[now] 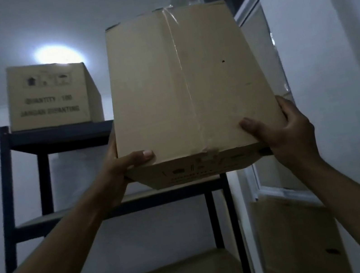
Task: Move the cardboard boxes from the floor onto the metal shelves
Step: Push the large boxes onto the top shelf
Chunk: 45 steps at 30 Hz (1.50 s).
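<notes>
I hold a taped cardboard box (186, 92) raised high in front of the dark metal shelf unit (39, 140), to the right of its top shelf. My left hand (122, 167) grips the box's lower left corner, thumb across its near face. My right hand (285, 133) grips the lower right corner, thumb on the same face. The box tilts, its far end higher. A second printed cardboard box (50, 96) stands on the left half of the top shelf.
Lower shelves (151, 198) of the unit show below the box. A flat cardboard sheet (296, 238) leans against the wall at the lower right, under a white window frame (249, 12). A ceiling lamp (55, 53) glows behind the shelved box.
</notes>
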### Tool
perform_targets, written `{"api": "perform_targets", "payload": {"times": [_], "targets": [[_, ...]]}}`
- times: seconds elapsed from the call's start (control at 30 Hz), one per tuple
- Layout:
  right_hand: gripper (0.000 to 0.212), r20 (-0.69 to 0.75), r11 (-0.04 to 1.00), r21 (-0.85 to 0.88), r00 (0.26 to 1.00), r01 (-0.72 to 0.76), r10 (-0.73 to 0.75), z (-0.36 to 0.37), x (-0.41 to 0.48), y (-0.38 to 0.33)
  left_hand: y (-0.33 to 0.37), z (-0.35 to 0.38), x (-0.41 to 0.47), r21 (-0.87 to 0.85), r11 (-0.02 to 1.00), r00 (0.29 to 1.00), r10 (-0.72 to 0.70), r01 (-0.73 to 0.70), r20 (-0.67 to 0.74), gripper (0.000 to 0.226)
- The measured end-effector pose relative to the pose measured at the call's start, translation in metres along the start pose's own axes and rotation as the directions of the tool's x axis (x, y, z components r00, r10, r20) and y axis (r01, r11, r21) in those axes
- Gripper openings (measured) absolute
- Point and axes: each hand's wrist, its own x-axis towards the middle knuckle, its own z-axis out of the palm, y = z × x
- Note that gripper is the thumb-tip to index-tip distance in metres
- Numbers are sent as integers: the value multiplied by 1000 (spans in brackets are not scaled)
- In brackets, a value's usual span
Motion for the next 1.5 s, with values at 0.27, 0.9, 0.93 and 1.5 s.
{"api": "perform_targets", "payload": {"times": [0.27, 0.9, 0.93, 1.5], "targets": [[81, -2, 973, 191, 992, 128, -130, 113, 61, 25, 3, -83, 80, 123, 983, 989, 142, -137, -35, 95], [106, -9, 808, 508, 940, 297, -340, 293, 190, 93, -16, -197, 233, 234, 921, 946, 323, -311, -16, 83], [111, -19, 816, 492, 941, 304, -339, 296, 200, 95, -14, -195, 241, 271, 906, 939, 344, -325, -23, 87], [89, 142, 990, 107, 983, 97, -112, 367, 217, 182, -35, -173, 324, 620, 762, 584, 595, -189, -553, 60]]}}
